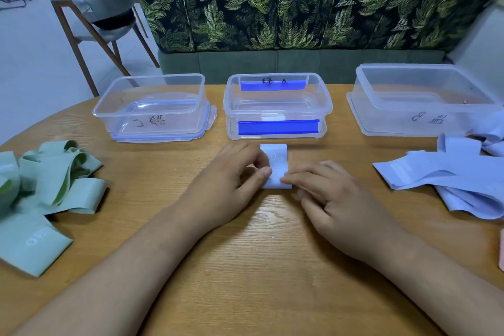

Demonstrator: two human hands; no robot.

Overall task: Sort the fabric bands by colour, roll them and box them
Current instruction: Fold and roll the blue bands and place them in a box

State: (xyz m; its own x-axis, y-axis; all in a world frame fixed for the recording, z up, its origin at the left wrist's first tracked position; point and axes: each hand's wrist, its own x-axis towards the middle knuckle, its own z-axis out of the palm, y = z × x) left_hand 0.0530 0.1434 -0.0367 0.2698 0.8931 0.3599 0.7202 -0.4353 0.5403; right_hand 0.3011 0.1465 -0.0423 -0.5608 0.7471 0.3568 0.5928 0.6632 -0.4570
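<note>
Head view: the tabletop (259,267) carries three clear boxes (122,123), a green pile (54,180) at left, a pale blue pile (450,180) at right. Just before the middle box (276,127), left hand (231,174) and right hand (338,199) pinch a half-rolled band (274,155) with curled fingers (266,172). Rolling seems underway; next, wind it tight and box it.

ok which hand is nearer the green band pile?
Left. The green band pile lies left of the left hand; the right hand is farther, across the pale band both pinch.
</note>
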